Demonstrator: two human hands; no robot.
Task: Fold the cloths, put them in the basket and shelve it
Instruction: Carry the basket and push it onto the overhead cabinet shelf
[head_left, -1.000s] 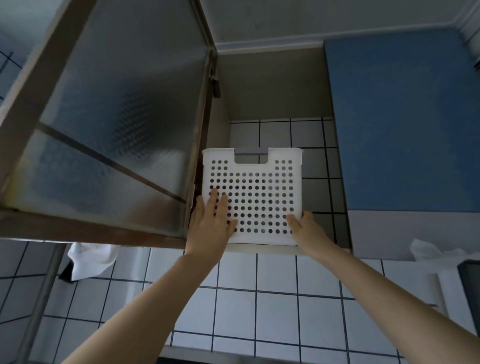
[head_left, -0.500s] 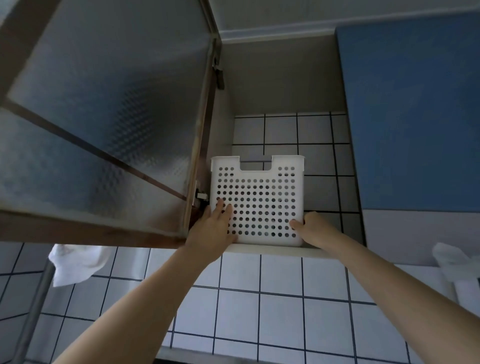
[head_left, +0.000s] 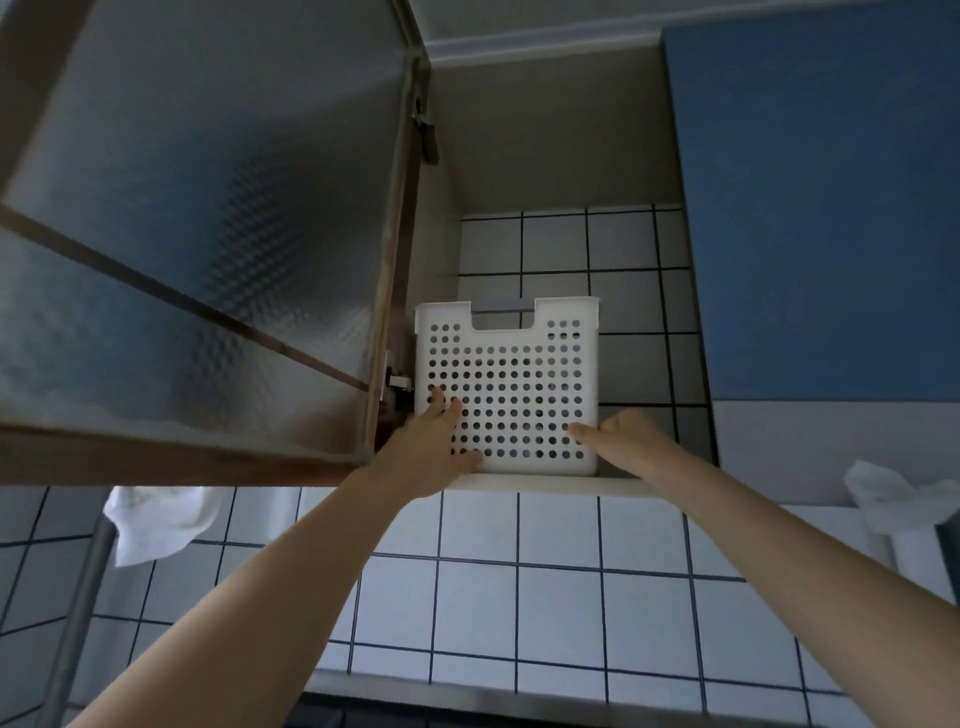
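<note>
Basket (head_left: 511, 387) now deeper on shelf (head_left: 613, 486); left hand (head_left: 431, 447), right hand (head_left: 621, 436) still pressing.

Basket (head_left: 511, 384) contents hidden behind its wall; right hand (head_left: 626, 436) fingers partly hidden.

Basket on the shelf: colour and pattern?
White plastic basket, front wall perforated with rows of round holes. Head view, the only one, shows it clearly.

We are viewing a frosted-glass cabinet door (head_left: 208, 218) standing open at left, a blue cabinet door (head_left: 821, 208) closed at right, a white tiled wall (head_left: 519, 587) below, and two white rags (head_left: 156, 522) (head_left: 893, 496) hanging beside it.
</note>
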